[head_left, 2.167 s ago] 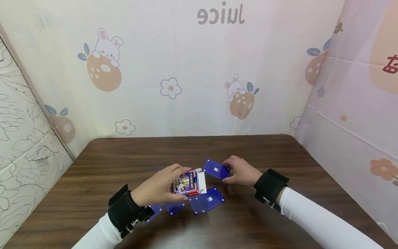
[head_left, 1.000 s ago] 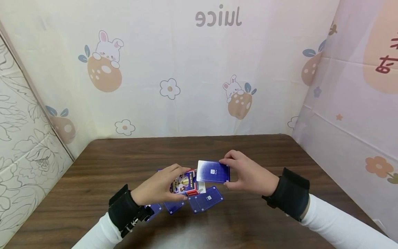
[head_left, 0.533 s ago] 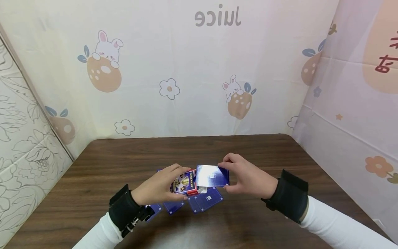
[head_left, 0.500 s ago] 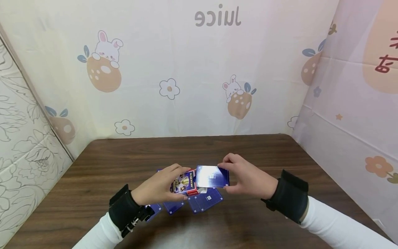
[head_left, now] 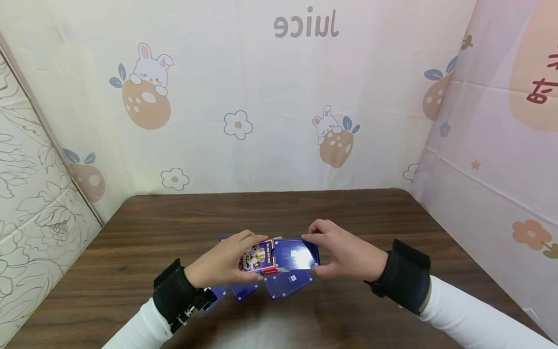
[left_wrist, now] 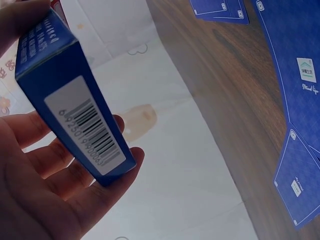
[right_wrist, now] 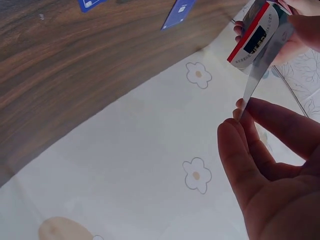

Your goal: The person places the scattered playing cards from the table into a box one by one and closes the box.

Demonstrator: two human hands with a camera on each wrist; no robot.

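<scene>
Both hands [head_left: 221, 262] [head_left: 352, 253] opposite, fingers [head_left: 315, 238] inward

Brn wood tbl [head_left: 279, 213], wht backdrop [head_left: 270, 87] w/ bunny prints [head_left: 150, 72], floral panel [head_left: 37, 208]

On the small blue cardboard box [left_wrist: 55, 77], a white rectangular barcode label [left_wrist: 86, 127] bears a number that starts with "6 925" and ends in "0063", its middle blurred. Grey lettering [head_left: 306, 24] on the pale printed fabric backdrop [head_left: 270, 77] reads "Juice", mirrored. The white script [left_wrist: 309, 89] on a large-looking flat blue rectangular card [left_wrist: 295, 40] and the cropped red characters [head_left: 540, 91] on the pinkish fabric side wall [head_left: 484, 111] cannot be read surely.
</scene>
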